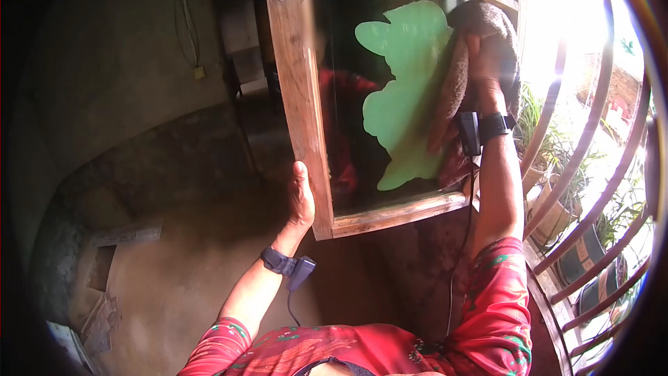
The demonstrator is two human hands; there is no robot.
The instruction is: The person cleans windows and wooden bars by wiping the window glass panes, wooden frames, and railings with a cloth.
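Observation:
In front of me stands a wooden window sash [292, 84] with a dark glass pane [341, 125]. A pale green cut-out shape [410, 91] with a wavy edge shows on the glass. My left hand [301, 198] grips the lower left side of the frame, thumb up, its other fingers mostly hidden. My right hand [485, 63] is closed on a thick brownish towel [452, 87], which lies against the right part of the pane and overlaps the green shape. Bright light partly washes out that hand.
Curved metal bars [574, 157] run down the right side, with potted plants [557, 202] beyond them. A cord hangs from the device on my right wrist [470, 132]. A plastered wall [111, 42] and a low ledge [125, 233] are on the left.

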